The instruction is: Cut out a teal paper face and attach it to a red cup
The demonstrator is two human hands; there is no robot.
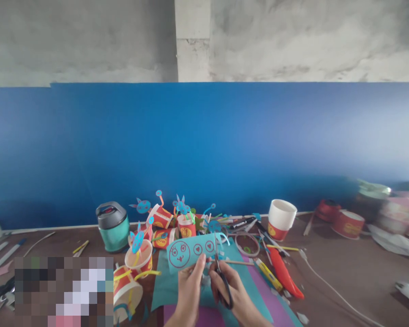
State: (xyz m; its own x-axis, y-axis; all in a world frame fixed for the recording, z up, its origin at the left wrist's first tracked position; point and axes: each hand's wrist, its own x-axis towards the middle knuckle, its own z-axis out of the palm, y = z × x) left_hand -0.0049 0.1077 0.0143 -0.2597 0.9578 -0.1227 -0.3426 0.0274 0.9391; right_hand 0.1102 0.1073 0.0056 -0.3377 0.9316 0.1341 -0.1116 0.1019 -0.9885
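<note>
A strip of light-blue paper [187,261] is gripped in my left hand [190,284], with the thumb on its front. Drawn on it in dark marker are a round face and two small circles with hearts inside. My right hand [230,281] holds black-handled scissors [222,277], fingers through the loops. Their blades stand upright at the strip's right end, beside the last circle, where a narrow sliver of paper curls away. Below both hands lie sheets of teal paper [163,290] and purple paper [262,290].
Several decorated paper cups [139,256] crowd the left. Behind them stands a teal lidded container [113,227]. To the right are a white-and-red cup [282,218], a tape roll [247,244], a glue stick [268,274], a red object [284,272] and a white cable [334,286].
</note>
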